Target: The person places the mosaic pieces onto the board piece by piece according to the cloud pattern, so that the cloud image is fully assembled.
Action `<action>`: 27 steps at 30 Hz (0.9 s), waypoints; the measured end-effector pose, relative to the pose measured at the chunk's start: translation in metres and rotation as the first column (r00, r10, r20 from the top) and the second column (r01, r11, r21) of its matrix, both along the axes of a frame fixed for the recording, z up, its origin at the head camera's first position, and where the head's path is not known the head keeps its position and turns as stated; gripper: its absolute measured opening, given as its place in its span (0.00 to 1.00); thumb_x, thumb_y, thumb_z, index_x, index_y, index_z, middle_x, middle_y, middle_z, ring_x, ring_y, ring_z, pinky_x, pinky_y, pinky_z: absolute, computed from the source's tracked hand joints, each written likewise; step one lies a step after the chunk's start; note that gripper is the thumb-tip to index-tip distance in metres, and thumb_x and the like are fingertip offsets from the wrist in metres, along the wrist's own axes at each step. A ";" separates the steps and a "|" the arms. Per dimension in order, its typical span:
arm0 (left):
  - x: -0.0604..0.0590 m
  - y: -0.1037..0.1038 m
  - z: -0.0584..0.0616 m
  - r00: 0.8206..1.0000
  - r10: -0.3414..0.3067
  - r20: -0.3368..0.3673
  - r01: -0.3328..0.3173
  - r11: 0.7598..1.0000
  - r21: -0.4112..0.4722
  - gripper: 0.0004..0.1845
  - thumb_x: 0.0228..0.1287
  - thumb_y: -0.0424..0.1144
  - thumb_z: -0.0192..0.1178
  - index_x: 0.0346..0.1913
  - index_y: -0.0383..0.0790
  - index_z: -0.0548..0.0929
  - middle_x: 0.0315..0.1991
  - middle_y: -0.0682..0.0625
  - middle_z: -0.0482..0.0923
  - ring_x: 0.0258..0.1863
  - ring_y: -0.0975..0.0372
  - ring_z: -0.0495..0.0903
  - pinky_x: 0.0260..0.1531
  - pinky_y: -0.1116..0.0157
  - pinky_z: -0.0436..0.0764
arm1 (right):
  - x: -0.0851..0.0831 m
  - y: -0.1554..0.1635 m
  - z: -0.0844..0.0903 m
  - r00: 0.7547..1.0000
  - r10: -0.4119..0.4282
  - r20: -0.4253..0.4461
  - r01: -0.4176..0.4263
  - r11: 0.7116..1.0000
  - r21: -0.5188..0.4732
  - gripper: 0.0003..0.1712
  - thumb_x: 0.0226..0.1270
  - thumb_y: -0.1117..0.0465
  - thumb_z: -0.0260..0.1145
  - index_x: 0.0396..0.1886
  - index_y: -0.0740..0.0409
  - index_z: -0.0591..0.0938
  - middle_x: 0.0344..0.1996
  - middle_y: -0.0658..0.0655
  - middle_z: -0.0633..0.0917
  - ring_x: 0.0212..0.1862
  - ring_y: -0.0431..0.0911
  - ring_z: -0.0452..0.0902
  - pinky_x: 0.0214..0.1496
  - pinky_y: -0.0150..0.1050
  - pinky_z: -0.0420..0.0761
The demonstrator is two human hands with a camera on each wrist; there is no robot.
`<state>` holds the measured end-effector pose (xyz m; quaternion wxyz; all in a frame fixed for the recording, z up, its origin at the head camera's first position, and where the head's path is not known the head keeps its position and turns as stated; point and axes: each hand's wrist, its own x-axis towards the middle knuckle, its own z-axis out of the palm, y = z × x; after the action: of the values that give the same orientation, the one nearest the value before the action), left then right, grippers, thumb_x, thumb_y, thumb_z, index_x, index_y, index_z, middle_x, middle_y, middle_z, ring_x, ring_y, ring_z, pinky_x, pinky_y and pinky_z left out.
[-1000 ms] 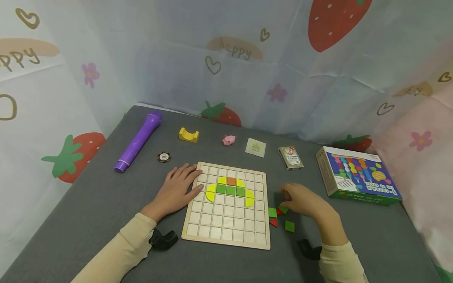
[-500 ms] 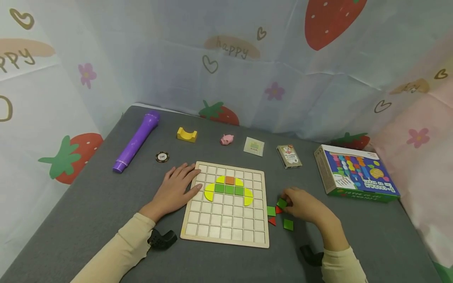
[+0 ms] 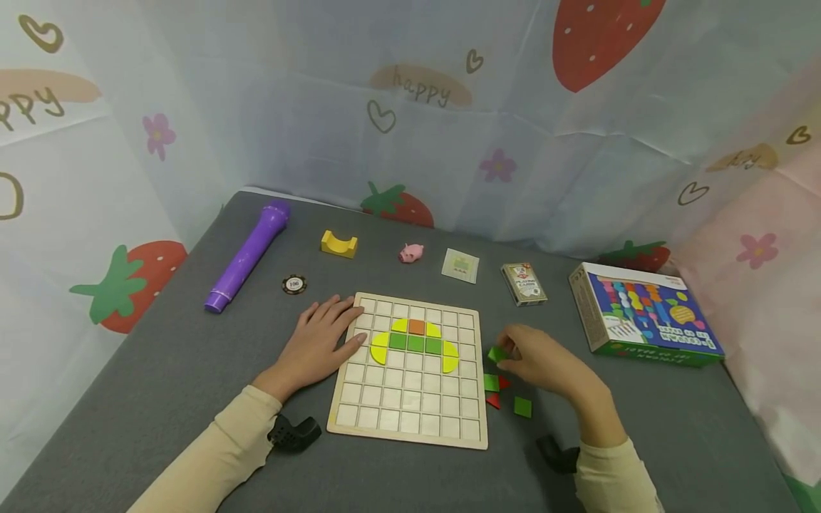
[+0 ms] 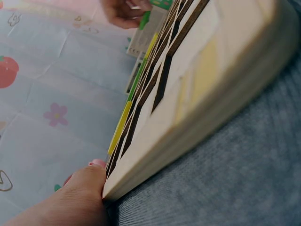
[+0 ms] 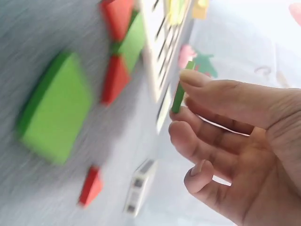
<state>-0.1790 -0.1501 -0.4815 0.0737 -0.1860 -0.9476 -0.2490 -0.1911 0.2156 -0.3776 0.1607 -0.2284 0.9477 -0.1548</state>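
Note:
My right hand (image 3: 541, 360) pinches a green square tile (image 5: 179, 93) between thumb and fingers, raised off the table just right of the board. My left hand (image 3: 314, 349) lies flat with its fingers extended, touching the left edge of the wooden grid board (image 3: 410, 436). On the board, yellow rounded tiles (image 3: 380, 349), a row of green square tiles (image 3: 415, 344) and an orange square tile (image 3: 416, 327) form an arch. By the board's right edge lie another green tile (image 3: 491, 382), red triangles (image 3: 493, 401) and a separate green square (image 3: 522, 407).
Along the back stand a purple microphone (image 3: 249, 255), a yellow block (image 3: 338, 245), a pink pig (image 3: 411, 253), a small card (image 3: 460, 266) and a playing card box (image 3: 524, 283). A poker chip (image 3: 294, 284) lies left; a colourful box (image 3: 648, 313) sits right.
My right hand has picked up a green square tile from the loose pieces and moved it slightly left and away from me, toward the board. My left hand stays in place.

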 end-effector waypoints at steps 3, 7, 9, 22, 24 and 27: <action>0.000 -0.001 0.000 1.000 0.001 0.001 -0.001 1.000 0.001 0.29 0.71 0.56 0.51 0.69 0.47 0.69 0.71 0.45 0.62 0.73 0.49 0.55 0.69 0.43 0.49 | -0.002 -0.015 0.003 0.998 0.048 -0.031 -0.048 0.999 -0.007 0.13 0.62 0.61 0.69 0.45 0.58 0.78 0.39 0.52 0.81 0.37 0.43 0.76 0.39 0.39 0.79; 0.001 -0.001 0.001 1.000 0.000 0.001 0.000 1.000 0.001 0.29 0.70 0.56 0.51 0.69 0.47 0.69 0.71 0.45 0.62 0.73 0.49 0.55 0.69 0.43 0.49 | -0.002 -0.038 0.004 0.992 0.113 -0.063 -0.113 0.994 -0.005 0.12 0.61 0.61 0.70 0.43 0.57 0.79 0.38 0.50 0.80 0.35 0.40 0.74 0.37 0.36 0.77; 0.001 -0.001 0.001 1.000 0.000 0.001 0.000 1.000 0.001 0.29 0.70 0.56 0.51 0.69 0.47 0.69 0.71 0.45 0.62 0.73 0.49 0.55 0.69 0.43 0.49 | -0.001 -0.050 0.004 0.987 0.147 -0.067 -0.148 0.989 -0.010 0.11 0.61 0.62 0.70 0.43 0.56 0.80 0.39 0.49 0.80 0.35 0.39 0.73 0.37 0.35 0.77; 0.001 -0.001 0.003 1.000 -0.004 0.006 0.004 1.000 0.004 0.29 0.70 0.55 0.51 0.69 0.46 0.69 0.71 0.44 0.62 0.73 0.49 0.54 0.69 0.43 0.49 | -0.001 -0.109 -0.005 0.949 0.307 -0.072 -0.308 0.951 -0.008 0.09 0.62 0.60 0.70 0.41 0.54 0.83 0.39 0.47 0.79 0.38 0.38 0.76 0.43 0.35 0.78; 0.001 -0.001 0.004 1.000 -0.004 0.006 0.004 1.000 0.003 0.29 0.70 0.55 0.51 0.69 0.46 0.69 0.71 0.44 0.62 0.73 0.49 0.55 0.69 0.43 0.50 | -0.001 -0.114 -0.006 0.946 0.314 -0.076 -0.314 0.949 0.014 0.09 0.62 0.59 0.70 0.41 0.53 0.83 0.39 0.47 0.79 0.39 0.38 0.76 0.44 0.36 0.79; 0.002 0.000 0.003 1.000 -0.003 0.003 0.003 1.000 -0.001 0.29 0.71 0.55 0.51 0.69 0.47 0.69 0.71 0.45 0.62 0.73 0.49 0.55 0.69 0.43 0.50 | -0.001 -0.120 -0.008 0.943 0.325 -0.071 -0.324 0.946 0.034 0.08 0.63 0.58 0.69 0.41 0.53 0.83 0.40 0.47 0.79 0.39 0.38 0.76 0.45 0.36 0.79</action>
<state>-0.1775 -0.1506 -0.4781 0.0720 -0.1869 -0.9476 -0.2490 -0.1925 0.0959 -0.3857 0.1506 -0.3851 0.9042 -0.1069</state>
